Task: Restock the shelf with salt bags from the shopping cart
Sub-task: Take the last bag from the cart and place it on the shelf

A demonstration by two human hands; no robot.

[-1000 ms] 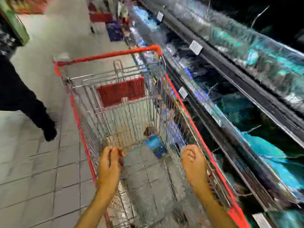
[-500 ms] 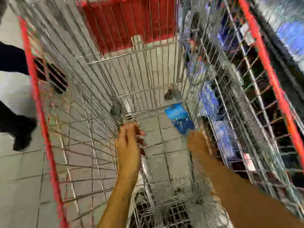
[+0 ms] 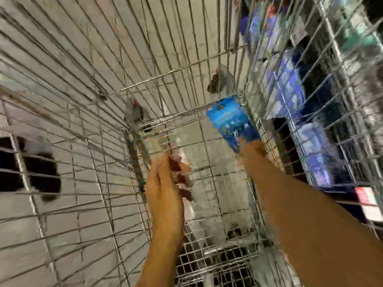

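The right hand (image 3: 251,151) reached the blue bag (image 3: 231,124) at the cart's (image 3: 186,67) far corner, its fingers hidden; pinching its near edge seemed wisest. The left hand's (image 3: 165,183) fingers curled loosely, holding nothing.

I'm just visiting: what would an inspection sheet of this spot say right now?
Surface: wire cart, floor tiles showing through its mesh.
Job's things: one blue salt bag at the cart's far right corner.
Clutter: nothing seen.
Grippers: right hand at the bag's near edge, grip blurred; left hand low in the cart, fingers curled, hold unclear.
Cables: nothing seen.
Surroundings: shelf of blue packs to the right; dark shoe outside on the left.
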